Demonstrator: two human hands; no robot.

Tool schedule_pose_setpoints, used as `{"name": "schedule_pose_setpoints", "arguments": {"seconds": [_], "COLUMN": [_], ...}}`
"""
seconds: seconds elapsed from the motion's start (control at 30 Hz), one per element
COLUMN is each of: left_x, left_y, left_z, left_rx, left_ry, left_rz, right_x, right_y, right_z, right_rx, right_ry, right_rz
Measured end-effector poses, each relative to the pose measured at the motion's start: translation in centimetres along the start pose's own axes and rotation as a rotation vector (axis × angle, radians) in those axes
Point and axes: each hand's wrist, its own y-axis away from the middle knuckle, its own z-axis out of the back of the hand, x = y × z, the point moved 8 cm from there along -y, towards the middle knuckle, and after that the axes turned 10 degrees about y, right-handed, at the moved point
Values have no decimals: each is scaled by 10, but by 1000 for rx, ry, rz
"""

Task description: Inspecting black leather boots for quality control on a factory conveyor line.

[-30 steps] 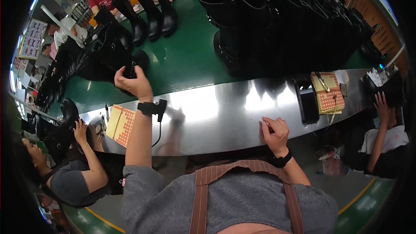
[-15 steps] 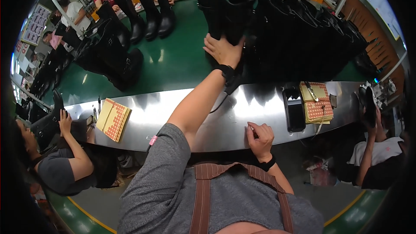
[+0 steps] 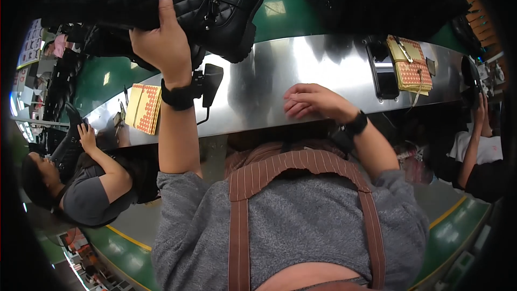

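Note:
A black boot with a quilted shaft, buckled ankle straps and a thick ridged sole lies sideways in the grip of my left hand. Its toe end points right, over the far left of the bench, and its top runs out into the dark at the left. My thumb presses on the shaft; the fingers are hidden behind it. Other black footwear shows partly beneath it. My right hand hovers by the near edge of the metal strip, holding nothing, its fingers loosely extended.
Sticker sheets with red dots lie at the left, and another stack at the right, beside a black phone-like case. Dark boots crowd the far right. A person sits at each side, each handling dark footwear.
My left hand has gone from a boot at the far middle to the left, now with a boot turned sideways in it. My right hand has risen slightly and its fingers have straightened.

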Motion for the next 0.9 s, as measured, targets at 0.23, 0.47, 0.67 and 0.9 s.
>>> {"name": "schedule_pose_setpoints", "arguments": {"seconds": [0.23, 0.47, 0.67, 0.9], "left_x": [-20, -48, -59, -33], "left_y": [40, 125, 143, 174], "left_z": [34, -10, 12, 40], "left_rx": [-103, 732, 883, 527], "left_ry": [28, 302, -54, -210], "left_rz": [328, 597, 178, -69], "right_x": [164, 137, 112, 103], "right_y": [52, 44, 53, 128], "right_z": [60, -64, -22, 30], "right_rx": [-1278, -584, -1096, -1377], "right_ry": [1294, 1070, 715, 616], "right_rz": [626, 765, 699, 1062]}}
